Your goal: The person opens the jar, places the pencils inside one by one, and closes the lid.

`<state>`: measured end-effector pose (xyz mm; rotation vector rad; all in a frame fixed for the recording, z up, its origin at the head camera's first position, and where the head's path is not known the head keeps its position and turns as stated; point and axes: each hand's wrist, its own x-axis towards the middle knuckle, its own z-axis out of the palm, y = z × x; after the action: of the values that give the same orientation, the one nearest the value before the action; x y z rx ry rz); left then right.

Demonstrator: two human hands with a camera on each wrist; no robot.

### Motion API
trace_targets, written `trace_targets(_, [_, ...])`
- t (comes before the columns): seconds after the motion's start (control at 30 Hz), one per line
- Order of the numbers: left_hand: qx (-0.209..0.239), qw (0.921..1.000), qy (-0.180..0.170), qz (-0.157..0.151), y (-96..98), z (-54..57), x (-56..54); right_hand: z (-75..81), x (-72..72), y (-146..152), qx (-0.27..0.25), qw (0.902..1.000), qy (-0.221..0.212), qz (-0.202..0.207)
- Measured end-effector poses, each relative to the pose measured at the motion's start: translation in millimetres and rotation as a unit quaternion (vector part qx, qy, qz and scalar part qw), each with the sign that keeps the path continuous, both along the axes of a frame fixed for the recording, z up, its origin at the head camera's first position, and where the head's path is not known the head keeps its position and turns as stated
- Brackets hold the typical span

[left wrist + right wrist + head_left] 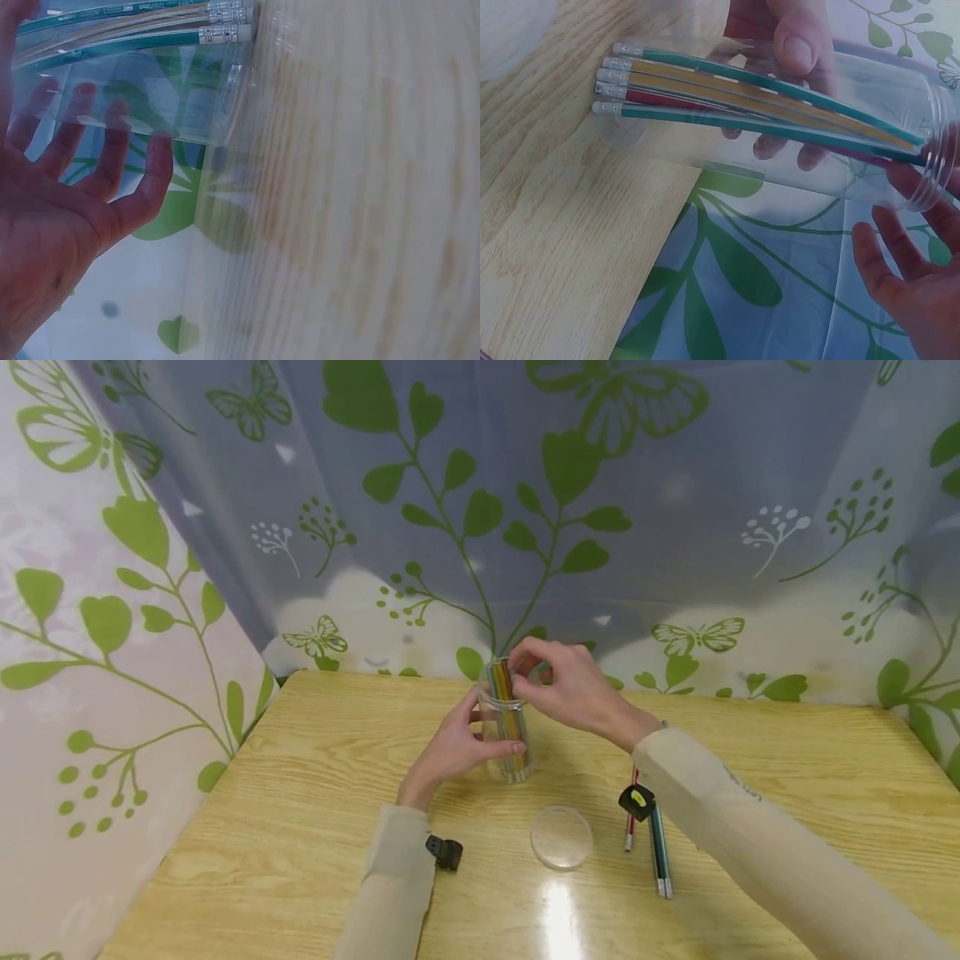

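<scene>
A clear plastic jar (825, 176) stands on the table with several pencils (727, 96) inside, teal, yellow and red, their eraser ends at the bottom. My left hand (453, 745) grips the jar from the left, thumb across the front and fingers spread round the back. At the jar's mouth, my right hand (567, 687) has its thumb and forefinger curled together at the upper ends of the pencils. In the right wrist view, one of its fingertips reaches just inside the rim and the other fingers hang below it.
A round clear lid (562, 837) lies on the wooden table (300, 827) in front of the jar. Right of it, partly under the right forearm, lie a red pencil (629, 833) and dark green pencils (660, 856). A leaf-patterned curtain (660, 552) hangs along the table's back edge.
</scene>
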<state>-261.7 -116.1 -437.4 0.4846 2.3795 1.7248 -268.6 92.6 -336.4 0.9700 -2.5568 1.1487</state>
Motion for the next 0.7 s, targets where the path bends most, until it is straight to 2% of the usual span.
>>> trace_targets(0.5, [0.005, 0.9999, -0.01, 0.005, 0.4, 0.6, 0.4, -0.8, 1.5, -0.4, 0.026, 0.9995, 0.012, -0.014])
trace_targets(0.7, [0.004, 0.9999, -0.008, 0.005, -0.1, 0.3, -0.1, -1.0, 1.0, -0.9, 0.022, 0.9995, 0.023, -0.008])
